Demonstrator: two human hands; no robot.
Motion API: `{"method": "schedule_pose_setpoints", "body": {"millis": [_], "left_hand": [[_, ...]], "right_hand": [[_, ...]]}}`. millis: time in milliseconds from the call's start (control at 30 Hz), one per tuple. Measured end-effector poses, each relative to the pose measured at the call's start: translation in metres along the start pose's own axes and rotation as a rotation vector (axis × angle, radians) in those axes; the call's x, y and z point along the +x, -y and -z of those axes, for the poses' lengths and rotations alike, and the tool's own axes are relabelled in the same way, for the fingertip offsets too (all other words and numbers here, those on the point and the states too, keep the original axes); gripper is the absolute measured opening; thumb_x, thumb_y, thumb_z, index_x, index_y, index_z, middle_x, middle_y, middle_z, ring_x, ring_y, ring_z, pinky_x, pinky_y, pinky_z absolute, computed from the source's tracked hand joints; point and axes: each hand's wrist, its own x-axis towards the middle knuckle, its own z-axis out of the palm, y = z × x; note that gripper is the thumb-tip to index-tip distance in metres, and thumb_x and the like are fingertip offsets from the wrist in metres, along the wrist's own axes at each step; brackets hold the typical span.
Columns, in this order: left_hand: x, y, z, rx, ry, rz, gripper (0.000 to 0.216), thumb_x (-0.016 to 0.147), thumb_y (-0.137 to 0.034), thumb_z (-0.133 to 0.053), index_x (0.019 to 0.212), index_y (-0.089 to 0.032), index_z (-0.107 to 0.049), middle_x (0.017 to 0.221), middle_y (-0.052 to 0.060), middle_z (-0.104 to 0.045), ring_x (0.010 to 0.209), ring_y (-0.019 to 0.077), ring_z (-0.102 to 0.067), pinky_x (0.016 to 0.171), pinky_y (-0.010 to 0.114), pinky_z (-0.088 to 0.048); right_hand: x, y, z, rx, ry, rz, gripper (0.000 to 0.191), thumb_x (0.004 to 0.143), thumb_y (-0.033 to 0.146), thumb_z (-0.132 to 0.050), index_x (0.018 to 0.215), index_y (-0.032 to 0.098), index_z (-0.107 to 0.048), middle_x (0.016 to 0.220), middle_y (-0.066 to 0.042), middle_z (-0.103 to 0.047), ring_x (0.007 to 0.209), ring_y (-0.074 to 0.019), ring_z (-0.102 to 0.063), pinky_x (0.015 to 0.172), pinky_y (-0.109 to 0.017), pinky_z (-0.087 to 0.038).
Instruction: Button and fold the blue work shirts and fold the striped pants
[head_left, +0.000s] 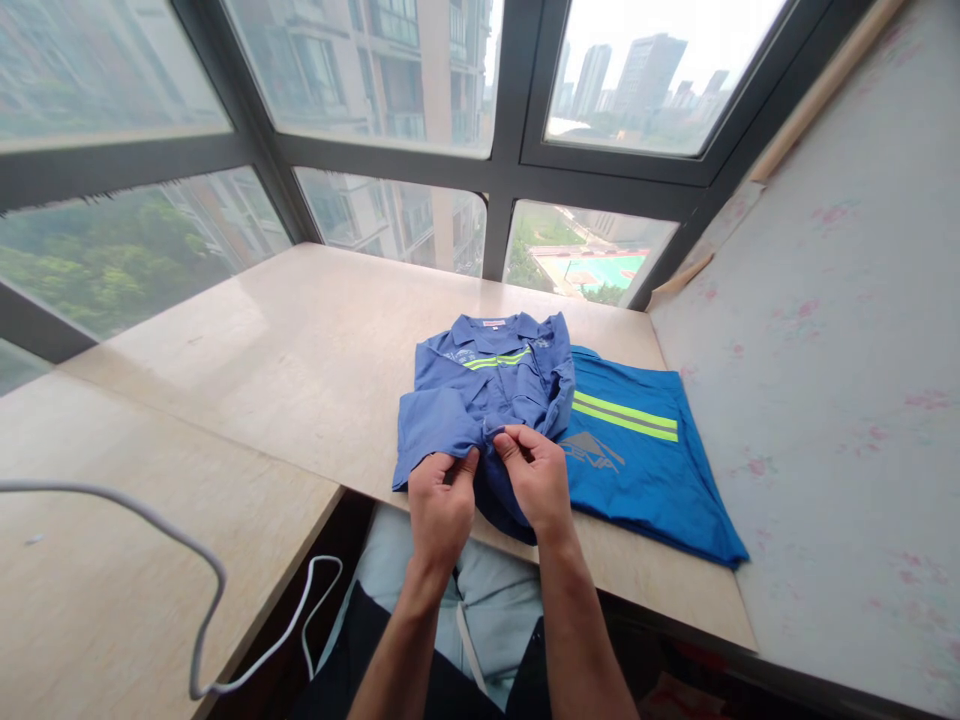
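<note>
A blue-violet work shirt (491,375) with a collar and a yellow-green reflective stripe lies partly folded on the ledge, its collar toward the window. My left hand (442,505) is closed, pinching the shirt's near edge between thumb and fingers. Close beside it, my right hand (536,475) pinches another bit of the same edge, near the front placket. The lower part of the shirt hangs down behind my hands, over the ledge's front edge. To the right, partly under the shirt, lies a folded brighter blue garment (637,480) with a yellow-green stripe and grey lettering.
The pale stone-look ledge (247,350) runs along grey-framed windows (510,120). A white cable (172,530) loops over the left side and hangs off the edge. On the right stands a floral-papered wall (847,350). My legs are below the front edge.
</note>
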Motion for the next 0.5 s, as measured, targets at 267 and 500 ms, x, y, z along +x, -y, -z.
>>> {"method": "schedule_pose_setpoints", "body": {"millis": [267, 500], "left_hand": [[0.003, 0.007, 0.006, 0.033, 0.023, 0.013, 0.034, 0.084, -0.039, -0.061, 0.059, -0.017, -0.064, 0.059, 0.002, -0.061, 0.058, 0.0150, -0.052, 0.060, 0.027, -0.043], [0.002, 0.014, 0.003, 0.111, 0.051, -0.060, 0.035, 0.087, -0.038, -0.060, 0.059, -0.018, -0.064, 0.060, 0.002, -0.062, 0.056, 0.0146, -0.050, 0.057, 0.027, -0.041]], "right_hand": [[0.001, -0.008, -0.009, -0.032, -0.007, 0.008, 0.025, 0.083, 0.041, -0.066, 0.084, 0.018, -0.076, 0.080, -0.004, -0.074, 0.075, -0.0193, -0.066, 0.071, -0.029, -0.053], [0.004, -0.011, 0.001, -0.058, 0.105, -0.007, 0.025, 0.086, 0.041, -0.064, 0.081, 0.017, -0.073, 0.077, -0.003, -0.072, 0.072, -0.0174, -0.063, 0.069, -0.028, -0.052]]}}
